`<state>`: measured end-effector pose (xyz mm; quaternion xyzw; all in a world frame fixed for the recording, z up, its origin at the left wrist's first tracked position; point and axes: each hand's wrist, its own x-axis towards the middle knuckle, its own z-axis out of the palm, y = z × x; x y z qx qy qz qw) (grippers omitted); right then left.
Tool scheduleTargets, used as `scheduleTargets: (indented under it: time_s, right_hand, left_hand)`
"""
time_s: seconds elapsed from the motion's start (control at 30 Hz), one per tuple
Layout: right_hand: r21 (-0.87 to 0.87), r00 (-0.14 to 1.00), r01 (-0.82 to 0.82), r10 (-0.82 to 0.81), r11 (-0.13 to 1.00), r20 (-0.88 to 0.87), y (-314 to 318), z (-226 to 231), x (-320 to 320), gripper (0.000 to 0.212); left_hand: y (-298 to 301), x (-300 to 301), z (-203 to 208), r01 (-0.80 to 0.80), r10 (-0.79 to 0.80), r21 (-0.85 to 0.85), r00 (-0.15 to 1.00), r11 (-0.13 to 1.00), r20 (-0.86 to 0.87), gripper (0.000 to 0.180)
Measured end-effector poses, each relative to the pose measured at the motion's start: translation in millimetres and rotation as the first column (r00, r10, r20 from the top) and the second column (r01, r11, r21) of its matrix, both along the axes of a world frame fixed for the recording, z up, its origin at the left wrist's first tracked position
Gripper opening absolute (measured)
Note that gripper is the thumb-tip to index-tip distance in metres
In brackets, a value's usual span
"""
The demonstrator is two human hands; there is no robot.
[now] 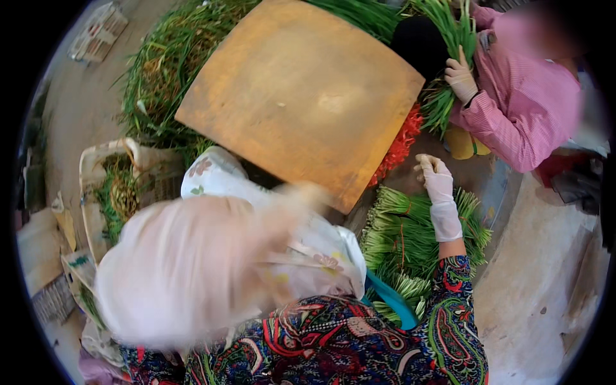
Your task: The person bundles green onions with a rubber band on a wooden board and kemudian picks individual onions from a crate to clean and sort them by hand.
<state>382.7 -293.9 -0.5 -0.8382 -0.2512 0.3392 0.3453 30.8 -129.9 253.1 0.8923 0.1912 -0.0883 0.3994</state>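
My left hand [276, 218], in a pale glove, is raised close to the camera and badly smeared by motion. Its fingers do not show clearly, and neither does anything in them. My right hand [434, 168], in a cream glove with a white cuff, is over the far end of a pile of chive bundles [394, 234]. Its fingers are curled in, and what they hold, if anything, is too small to make out. Thin red bands tie the bundles. Just left of that hand, a heap of red bands [401, 144] lies beside a square wooden table [308, 96].
Loose green stalks [160, 70] heap up left of the table. A white basket [90, 186] holds more greens. At the far right a co-worker in a pink shirt [526, 109] grips a bunch of chives [449, 32]. A blue curved rim [391, 298] shows beside my apron [327, 256].
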Motion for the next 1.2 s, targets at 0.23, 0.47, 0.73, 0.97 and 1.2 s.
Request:
scheduleTargets:
  time_s: [0.23,0.47,0.73,0.97,1.2]
  right_hand:
    - [-0.409,0.886,-0.351,0.157,0.842,-0.437,24.6,21.2,-44.0,0.063]
    - [-0.201,0.841,-0.231,0.092,0.952,-0.533,-0.1,-59.0,-105.1,0.076]
    - [-0.111,0.718,0.073,-0.130,0.991,-0.684,-5.3,-57.3,-115.2,0.061]
    - [0.048,0.419,0.417,-0.145,0.908,-0.896,13.8,-39.2,-145.6,0.056]
    - [0.136,0.521,0.333,-0.062,0.933,-0.852,9.6,-51.0,-124.0,0.056]
  left_hand:
    - [150.7,-66.4,-255.1,-0.853,0.778,0.060,0.500,0.519,0.381,0.072]
    - [196.4,-60.0,-282.4,-0.905,0.964,-0.345,0.266,0.251,0.004,0.061]
    - [187.3,-65.7,-279.0,-0.749,0.960,-0.655,0.245,0.100,-0.134,0.036]
    - [129.1,-43.2,-295.6,-0.275,0.950,-0.910,-0.080,-0.311,-0.301,0.053]
    - [121.7,-45.6,-304.0,-0.212,0.967,-0.943,-0.069,-0.255,-0.246,0.059]
